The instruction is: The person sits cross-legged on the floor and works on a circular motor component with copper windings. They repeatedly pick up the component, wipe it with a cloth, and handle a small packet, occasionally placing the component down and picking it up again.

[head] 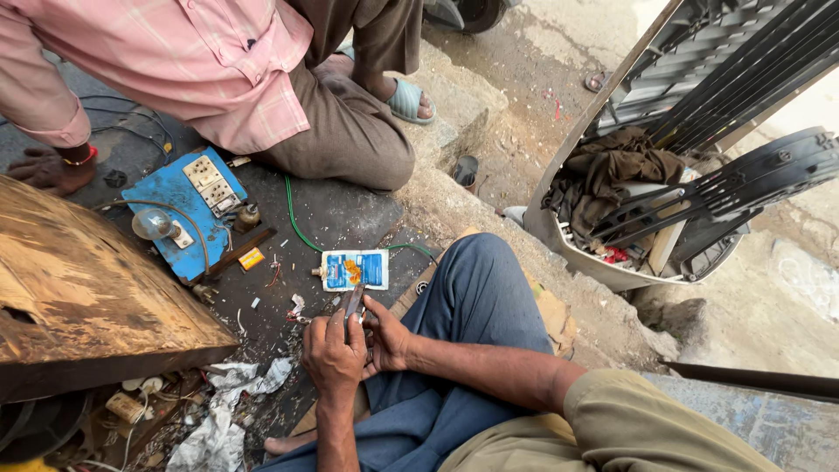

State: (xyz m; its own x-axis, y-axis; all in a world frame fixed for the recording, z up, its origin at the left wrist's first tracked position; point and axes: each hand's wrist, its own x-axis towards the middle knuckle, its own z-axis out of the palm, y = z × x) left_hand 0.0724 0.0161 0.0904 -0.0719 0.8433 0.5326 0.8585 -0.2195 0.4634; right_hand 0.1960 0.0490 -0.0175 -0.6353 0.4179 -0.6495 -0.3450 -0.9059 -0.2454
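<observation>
A flat rectangular blue-and-white packet (354, 269) with orange print lies on the ground.

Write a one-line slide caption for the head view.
Both hands, left and right, grip a small dark tool above a blue-and-white packet, beside a blue switchboard.

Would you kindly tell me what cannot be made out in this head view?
- Slim dark tool: lower end hidden inside left hand and right hand.
- Small blue-and-white packet: print too small.
- Seated person in pink shirt: cut off by top edge.
- Grey plastic housing: inside buried under dark rags.
</observation>
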